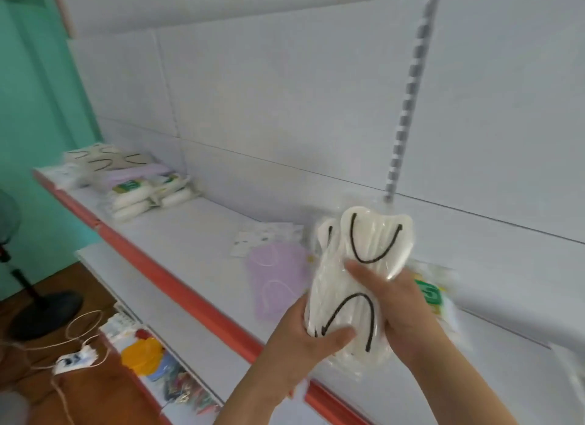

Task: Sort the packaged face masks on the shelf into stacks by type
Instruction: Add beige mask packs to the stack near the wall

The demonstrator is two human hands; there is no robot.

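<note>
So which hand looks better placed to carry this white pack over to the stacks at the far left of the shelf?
Probably the left hand. It grips the bottom of the white pack on the side toward the far stacks; the right hand would have to cross over.

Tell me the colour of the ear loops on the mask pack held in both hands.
Black, on white masks in the mask pack; the head view shows it.

Wall: green (28, 76), left side.
Floor: brown wood (79, 393).
Back panel: pale grey (285, 107), slotted upright (408, 92).
Fan: black floor-standing (41, 310).
</note>
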